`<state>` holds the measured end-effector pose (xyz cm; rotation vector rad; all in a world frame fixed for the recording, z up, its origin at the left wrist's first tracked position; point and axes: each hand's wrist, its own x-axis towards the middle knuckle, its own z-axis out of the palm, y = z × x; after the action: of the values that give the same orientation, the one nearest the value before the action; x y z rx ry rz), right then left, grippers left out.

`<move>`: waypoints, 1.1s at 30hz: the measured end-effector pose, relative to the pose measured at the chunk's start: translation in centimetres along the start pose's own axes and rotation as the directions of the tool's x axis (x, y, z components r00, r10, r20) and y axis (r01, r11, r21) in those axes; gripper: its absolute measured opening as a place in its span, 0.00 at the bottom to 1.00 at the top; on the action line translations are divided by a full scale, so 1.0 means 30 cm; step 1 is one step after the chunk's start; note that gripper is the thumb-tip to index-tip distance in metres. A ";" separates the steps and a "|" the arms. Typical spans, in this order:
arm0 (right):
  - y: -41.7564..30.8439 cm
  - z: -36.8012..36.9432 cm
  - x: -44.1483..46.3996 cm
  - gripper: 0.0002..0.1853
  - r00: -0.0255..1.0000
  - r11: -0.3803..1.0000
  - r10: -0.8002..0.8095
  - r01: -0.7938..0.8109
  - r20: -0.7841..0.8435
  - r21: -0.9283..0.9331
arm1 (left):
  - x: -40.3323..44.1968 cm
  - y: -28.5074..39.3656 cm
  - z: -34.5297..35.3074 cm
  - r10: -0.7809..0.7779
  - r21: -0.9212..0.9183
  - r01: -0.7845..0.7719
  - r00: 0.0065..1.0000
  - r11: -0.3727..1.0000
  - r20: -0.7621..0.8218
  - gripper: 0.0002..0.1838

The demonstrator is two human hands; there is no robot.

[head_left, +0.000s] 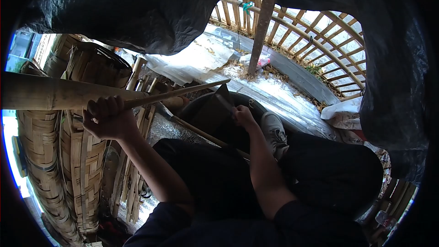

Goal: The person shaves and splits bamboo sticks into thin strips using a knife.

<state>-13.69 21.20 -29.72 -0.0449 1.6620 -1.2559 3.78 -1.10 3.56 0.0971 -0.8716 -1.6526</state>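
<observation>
My left hand (109,118), raised on the left, is closed round the near end of a bamboo stick (178,93). The stick slants up to the right, its far tip above the knife blade. Lower and further right, my right hand (244,118) is closed on the handle of a broad-bladed knife (224,97). The dark blade points up and left, close under the stick's far part; whether the two touch I cannot tell. Behind the knife is a dark round tub (249,102), partly hidden by my arm and the blade.
A thick bamboo pole (59,92) runs in from the left, beside woven bamboo baskets (87,169). My shoe (273,130) stands right of the tub. Black plastic sheeting (137,9) hangs overhead. An upright post (264,27) rises before a bamboo lattice fence (315,41).
</observation>
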 end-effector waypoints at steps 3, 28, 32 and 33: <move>0.006 0.066 -0.018 0.14 1.000 0.934 -0.022 0.015 -0.015 -0.356 | 0.004 -0.003 -0.008 0.011 0.022 -0.010 0.999 1.000 -0.045 0.20; -0.509 0.283 -0.282 0.30 0.950 0.893 0.102 -0.219 0.296 0.394 | -0.050 -0.131 0.137 -0.185 0.166 0.167 0.978 0.972 0.096 0.24; -0.565 0.334 -0.352 0.39 0.971 0.995 0.078 -0.090 0.224 0.043 | -0.051 -0.146 0.142 -0.189 0.203 0.161 0.973 0.966 0.130 0.24; -0.584 0.339 -0.381 0.42 0.989 0.991 0.014 0.005 0.145 -0.134 | -0.054 -0.152 0.135 -0.191 0.204 0.162 0.973 0.965 0.131 0.24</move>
<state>-9.59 12.37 -8.60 -0.2099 1.6157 -1.1095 -1.49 2.33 3.16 0.1908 -1.1661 -1.7543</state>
